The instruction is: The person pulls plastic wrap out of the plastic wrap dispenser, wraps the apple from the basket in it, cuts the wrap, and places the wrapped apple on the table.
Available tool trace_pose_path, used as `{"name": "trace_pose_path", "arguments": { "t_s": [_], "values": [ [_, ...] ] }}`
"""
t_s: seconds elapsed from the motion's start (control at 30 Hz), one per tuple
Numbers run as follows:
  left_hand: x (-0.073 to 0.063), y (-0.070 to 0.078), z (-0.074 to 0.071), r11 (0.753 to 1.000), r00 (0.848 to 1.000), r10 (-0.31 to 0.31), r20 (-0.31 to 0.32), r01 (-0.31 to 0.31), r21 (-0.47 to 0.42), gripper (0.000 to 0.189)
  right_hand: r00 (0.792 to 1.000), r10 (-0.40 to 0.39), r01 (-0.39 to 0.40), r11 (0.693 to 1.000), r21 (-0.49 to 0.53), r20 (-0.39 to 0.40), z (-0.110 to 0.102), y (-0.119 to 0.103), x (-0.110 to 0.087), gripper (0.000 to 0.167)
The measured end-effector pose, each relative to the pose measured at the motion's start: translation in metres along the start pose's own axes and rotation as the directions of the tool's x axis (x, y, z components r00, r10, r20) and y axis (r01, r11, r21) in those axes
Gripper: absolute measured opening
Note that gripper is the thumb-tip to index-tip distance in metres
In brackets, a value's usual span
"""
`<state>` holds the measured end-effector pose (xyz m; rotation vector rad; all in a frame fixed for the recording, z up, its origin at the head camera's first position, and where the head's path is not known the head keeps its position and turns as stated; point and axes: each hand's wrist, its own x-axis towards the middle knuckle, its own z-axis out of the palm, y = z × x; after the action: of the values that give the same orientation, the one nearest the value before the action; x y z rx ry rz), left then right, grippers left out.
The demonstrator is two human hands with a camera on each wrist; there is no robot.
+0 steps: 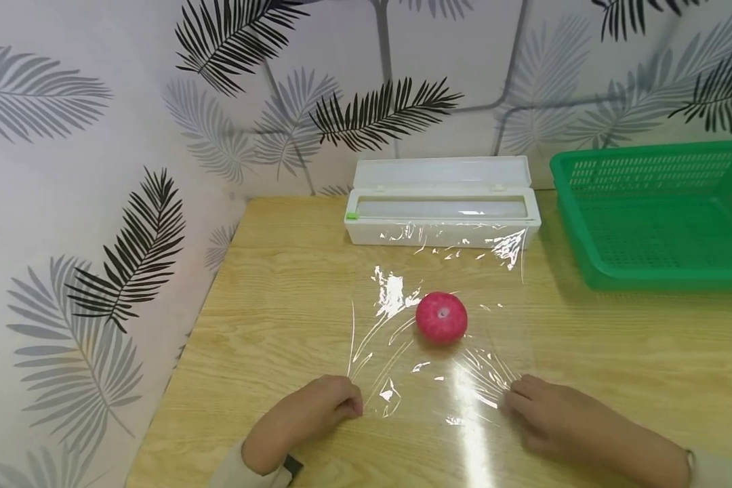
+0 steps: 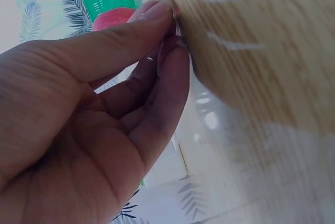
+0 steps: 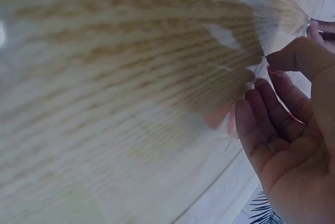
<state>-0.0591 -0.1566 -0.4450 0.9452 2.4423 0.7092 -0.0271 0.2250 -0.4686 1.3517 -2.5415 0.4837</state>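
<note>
A sheet of clear cling film [image 1: 396, 366] stretches from a white cling film dispenser [image 1: 442, 234] toward me, creased and shiny. Near its middle sits a round pinkish-red fruit [image 1: 441, 318] with a pale spot on top; whether it lies on or under the film I cannot tell. My left hand [image 1: 317, 410] pinches the near left corner between thumb and fingers, as the left wrist view also shows at the fingertips [image 2: 162, 12]. On the near right side, my right hand [image 1: 555, 417] pinches the film's edge between thumb and index finger, other fingers loosely curled [image 3: 256, 114].
The dispenser's lid [image 1: 442, 173] stands raised against the leaf-patterned wall covering [image 1: 317, 88]. A green slider [image 1: 352, 216] sits at the left of its front edge. To the right is a green plastic basket [image 1: 665, 278] on the wooden table [image 1: 268, 285].
</note>
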Motion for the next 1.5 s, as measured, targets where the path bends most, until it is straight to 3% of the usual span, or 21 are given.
{"name": "trace_pose_path", "arguments": {
  "t_s": [0.1,0.27,0.33,0.5,0.57,0.63,0.7,0.77,1.0,1.1,1.3,1.5],
  "values": [
    [-0.001,-0.001,-0.001,1.0,1.0,0.002,0.003,-0.002,-0.005,0.008,0.999,0.04,-0.039,0.999,0.028,-0.035,-0.001,0.0,-0.003,0.025],
    [-0.004,-0.002,-0.008,1.0,1.0,0.004,-0.007,-0.004,-0.025,0.008,0.995,0.101,-0.098,0.985,0.142,-0.012,-0.01,0.005,-0.008,0.021],
    [-0.005,-0.003,-0.013,0.999,1.0,0.008,-0.02,-0.009,-0.036,0.008,0.995,0.088,-0.081,0.985,0.151,-0.037,-0.016,0.009,-0.009,0.005],
    [-0.004,-0.005,-0.026,0.995,0.995,0.046,-0.085,-0.053,-0.086,0.006,0.985,0.078,-0.061,0.992,0.115,-0.155,-0.033,0.018,-0.002,0.028],
    [-0.004,-0.006,-0.031,0.991,0.989,0.074,-0.128,-0.087,-0.103,0.005,0.978,0.128,-0.106,0.985,0.135,-0.162,-0.04,0.02,0.001,0.015],
    [-0.003,-0.005,-0.035,0.985,0.979,0.103,-0.174,-0.125,-0.117,0.005,0.968,0.197,-0.171,0.972,0.163,-0.153,-0.047,0.021,0.003,0.004],
    [-0.002,-0.004,-0.04,0.979,0.969,0.129,-0.213,-0.159,-0.129,0.008,0.953,0.266,-0.236,0.953,0.19,-0.148,-0.053,0.022,0.005,0.022],
    [0.001,-0.004,-0.044,0.973,0.954,0.161,-0.252,-0.197,-0.123,0.011,0.935,0.318,-0.285,0.937,0.2,-0.155,-0.056,0.023,0.007,0.03],
    [0.011,-0.006,-0.054,0.953,0.889,0.236,-0.392,-0.291,-0.088,0.019,0.887,0.431,-0.386,0.89,0.243,-0.167,-0.063,0.03,0.016,0.027],
    [0.017,-0.007,-0.059,0.953,0.874,0.221,-0.432,-0.288,-0.096,0.018,0.864,0.473,-0.422,0.868,0.261,-0.175,-0.064,0.035,0.02,0.023],
    [0.03,-0.009,-0.066,0.966,0.865,0.136,-0.483,-0.225,-0.131,0.018,0.83,0.527,-0.452,0.827,0.335,-0.183,-0.06,0.048,0.026,0.016],
    [0.046,-0.014,-0.071,0.967,0.834,0.059,-0.549,-0.184,-0.176,0.016,0.788,0.589,-0.502,0.785,0.364,-0.182,-0.058,0.066,0.034,0.012]
  ]
}}
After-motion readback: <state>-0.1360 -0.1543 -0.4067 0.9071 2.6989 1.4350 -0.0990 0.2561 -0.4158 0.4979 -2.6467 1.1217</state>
